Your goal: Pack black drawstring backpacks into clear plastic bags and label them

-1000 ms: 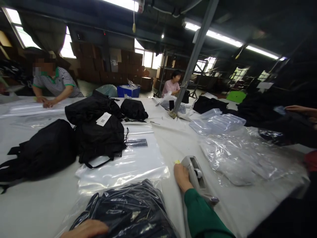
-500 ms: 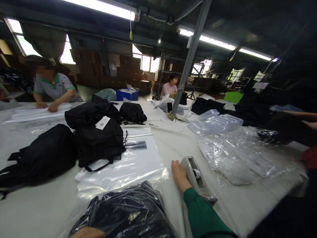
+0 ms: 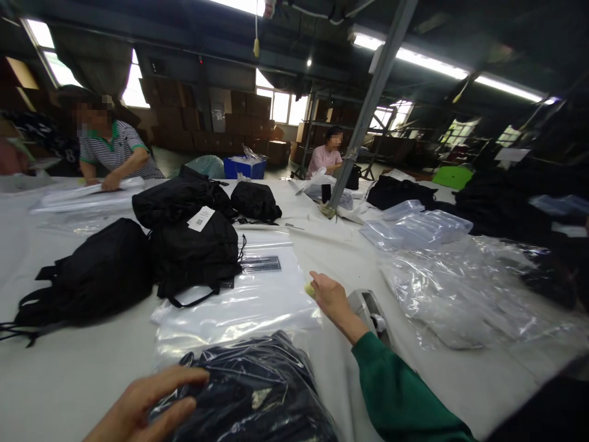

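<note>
A black bag inside a clear plastic bag (image 3: 248,393) lies at the near edge of the table. My left hand (image 3: 151,399) is over its left side, thumb and fingers apart, with nothing between them. Past the far right of that bundle, my right hand (image 3: 330,298) has its fingers closed around a small pale yellow thing (image 3: 310,288), mostly hidden, whose kind I cannot make out. Close beside my right wrist stands a grey tape dispenser (image 3: 365,304), partly covered by my green sleeve. Under and beyond the bundle lie flat clear plastic bags (image 3: 271,301).
Several black backpacks (image 3: 197,252) sit at the left, one with a white tag (image 3: 201,218). Crumpled clear plastic (image 3: 442,294) covers the right side. A metal post (image 3: 368,116) rises from the table. Two people (image 3: 115,153) work across it; a blue bin (image 3: 245,167) is behind.
My right hand has moved up and left, away from the tape dispenser, and now shows a pale yellow thing. My left hand has come further into view over the bagged bundle.
</note>
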The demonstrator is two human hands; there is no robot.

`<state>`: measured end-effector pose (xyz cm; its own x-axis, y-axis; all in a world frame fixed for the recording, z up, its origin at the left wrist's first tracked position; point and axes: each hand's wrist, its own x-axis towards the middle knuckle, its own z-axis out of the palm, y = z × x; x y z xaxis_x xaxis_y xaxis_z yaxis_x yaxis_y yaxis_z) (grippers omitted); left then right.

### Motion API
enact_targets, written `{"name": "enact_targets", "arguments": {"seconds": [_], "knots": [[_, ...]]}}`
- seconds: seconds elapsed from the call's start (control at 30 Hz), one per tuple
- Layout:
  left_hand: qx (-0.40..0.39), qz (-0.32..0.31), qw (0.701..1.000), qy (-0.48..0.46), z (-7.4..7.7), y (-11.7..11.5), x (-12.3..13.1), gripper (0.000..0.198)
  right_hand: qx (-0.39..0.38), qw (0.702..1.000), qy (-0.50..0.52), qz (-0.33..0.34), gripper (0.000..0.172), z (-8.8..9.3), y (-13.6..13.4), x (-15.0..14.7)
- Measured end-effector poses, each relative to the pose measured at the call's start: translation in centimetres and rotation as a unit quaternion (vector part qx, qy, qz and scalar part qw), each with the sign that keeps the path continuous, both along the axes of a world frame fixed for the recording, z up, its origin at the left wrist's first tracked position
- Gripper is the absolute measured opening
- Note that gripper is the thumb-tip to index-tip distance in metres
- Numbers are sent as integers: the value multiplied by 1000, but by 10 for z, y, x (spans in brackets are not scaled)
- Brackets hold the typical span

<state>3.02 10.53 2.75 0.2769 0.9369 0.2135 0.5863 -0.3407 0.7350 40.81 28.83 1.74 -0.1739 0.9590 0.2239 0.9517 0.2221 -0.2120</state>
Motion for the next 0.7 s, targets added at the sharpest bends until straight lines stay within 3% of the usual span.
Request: {"name": "enact_targets", "arguments": {"seconds": [0.13, 0.27, 0.33, 0.43, 0.63, 0.7], "knots": [[-85, 40, 992, -87, 39, 40, 22, 35, 41, 987, 105, 116, 23, 49, -12, -41], [-108, 37, 967, -227, 59, 75, 51, 40, 17, 926, 320, 201, 20, 76, -30, -67], [-99, 38, 959, -263, 60, 87, 62, 40, -23, 895, 389, 219, 18, 82, -35, -77], [-119, 32, 942, -313, 57, 99, 73, 45, -60, 876, 424, 221, 18, 86, -36, -89], [-159, 9, 907, -389, 38, 104, 86, 45, -44, 881, 428, 196, 18, 84, -34, -103], [-144, -1, 899, -414, 32, 101, 92, 58, -36, 885, 425, 185, 18, 81, -34, -107]]}}
